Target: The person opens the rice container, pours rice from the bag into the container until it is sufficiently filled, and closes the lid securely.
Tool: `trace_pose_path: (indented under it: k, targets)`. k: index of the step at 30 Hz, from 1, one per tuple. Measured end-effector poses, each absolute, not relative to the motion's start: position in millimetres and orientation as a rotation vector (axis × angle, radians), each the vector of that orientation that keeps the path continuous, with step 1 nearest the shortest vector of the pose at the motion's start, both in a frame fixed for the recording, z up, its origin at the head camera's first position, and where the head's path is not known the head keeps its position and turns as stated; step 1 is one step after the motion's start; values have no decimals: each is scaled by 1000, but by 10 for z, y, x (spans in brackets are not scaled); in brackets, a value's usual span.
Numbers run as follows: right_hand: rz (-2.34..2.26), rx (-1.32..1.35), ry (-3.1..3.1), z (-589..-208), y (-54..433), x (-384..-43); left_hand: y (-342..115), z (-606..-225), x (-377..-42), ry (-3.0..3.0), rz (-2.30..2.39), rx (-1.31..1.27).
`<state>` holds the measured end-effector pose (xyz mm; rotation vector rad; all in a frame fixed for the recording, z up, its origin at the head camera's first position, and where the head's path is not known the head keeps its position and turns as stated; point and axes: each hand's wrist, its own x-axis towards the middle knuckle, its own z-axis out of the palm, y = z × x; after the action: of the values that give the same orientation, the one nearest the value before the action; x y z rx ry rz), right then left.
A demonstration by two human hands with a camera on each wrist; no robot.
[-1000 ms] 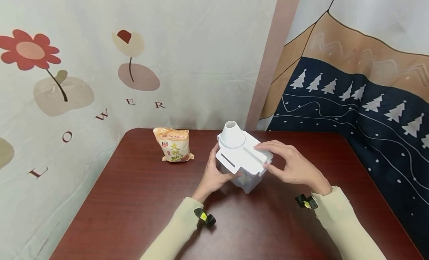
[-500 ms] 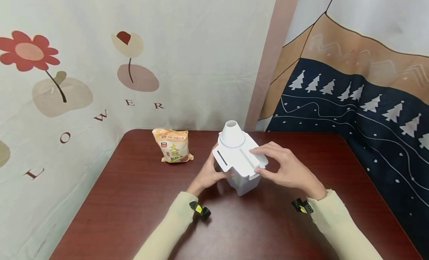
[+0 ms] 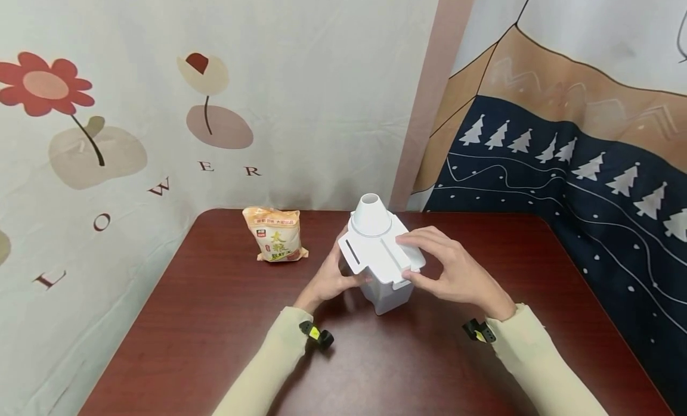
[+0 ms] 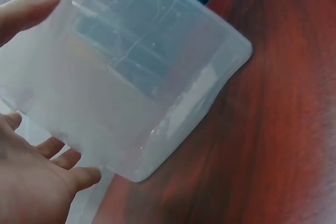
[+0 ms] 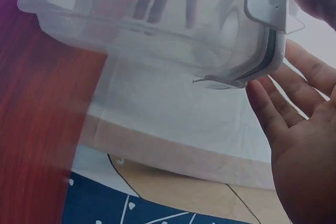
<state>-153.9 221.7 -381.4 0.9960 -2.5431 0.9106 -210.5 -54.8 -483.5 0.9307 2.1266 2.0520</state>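
Note:
A translucent storage container (image 3: 387, 295) is held tilted above the table, with a white lid (image 3: 374, 249) on top. On the lid stands a white cone-shaped cup (image 3: 371, 217), beside a raised white bar. My left hand (image 3: 327, 281) grips the container from its left side, thumb in front and fingers behind. In the left wrist view those fingers spread along the clear wall (image 4: 121, 72). My right hand (image 3: 449, 266) holds the lid's right end between thumb and fingers. The right wrist view shows the thumb close by a side clip (image 5: 266, 1) and fingertips under the lid's edge.
A packed orange-and-cream food bag (image 3: 276, 235) stands left of the container on the dark red table (image 3: 204, 332). Behind the table hangs a printed curtain (image 3: 322, 106) with flowers, and a mountain-and-tree cloth (image 3: 510, 165) on the right.
Both hands have shifted a little to the left with the container, which has turned slightly in their hold. The right fingers keep to the lid's right end. The view has shifted a little.

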Motion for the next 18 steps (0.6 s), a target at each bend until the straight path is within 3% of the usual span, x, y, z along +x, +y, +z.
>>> trace_pose_path:
  k: [9,18]
  targets:
    - [910,1000,-2562,-3828,2229,-1551,-457,-4922,-1965,2124,2169,791]
    - [913,965,-2541,-3845,2161,-1523,-518,-4925,-2038,2169,2101,777]
